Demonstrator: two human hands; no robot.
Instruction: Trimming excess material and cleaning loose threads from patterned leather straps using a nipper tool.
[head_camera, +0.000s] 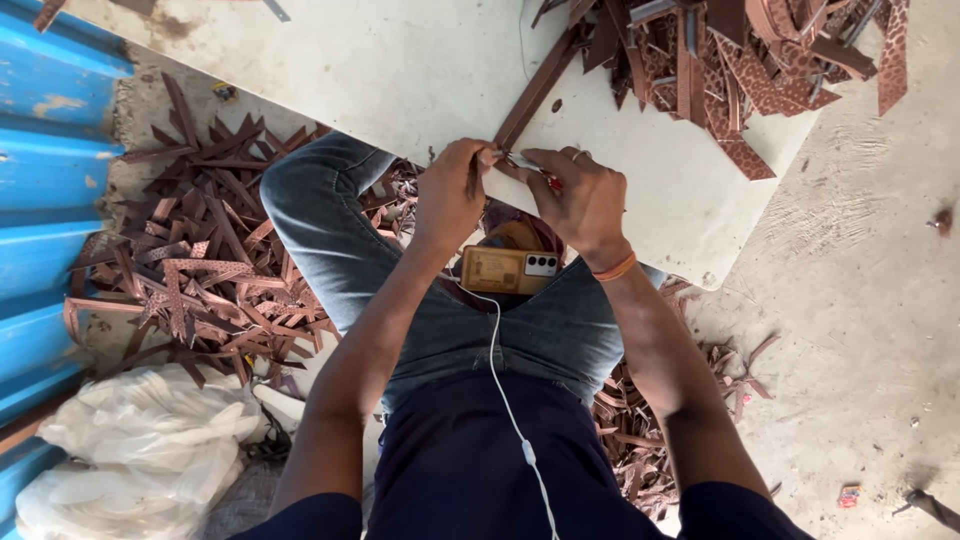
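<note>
Floor: I am sitting over a bare concrete floor (870, 300), pale and dusty, with a few small scraps lying on it at the right.
Wall: a blue corrugated metal sheet (45, 200) is running down the left edge of the view, its paint chipped in places.
Work surface: a whitish flat board (400, 70) is lying ahead of my knees, scuffed and stained, one rounded corner pointing toward the floor on the right.
Stock on board: a heap of brown patterned strips (740, 60) is lying at the board's far right end.
Offcuts: brown pointed offcuts (200, 260) are piling on the floor to my left, and more are lying under my right leg.
Sacks: white plastic bags (140, 450) are sitting beside the blue sheet at lower left.
Lap: a phone (508, 270) is resting on my jeans, a white cable (510, 400) running from it toward me.
Left hand (452, 195): closed on the near end of one long brown strip (535, 95) at the board's near edge.
Right hand (580, 200): pinching a small red-handled tool (545, 178) against the same strip end, touching my left fingers; an orange band is circling the wrist.
</note>
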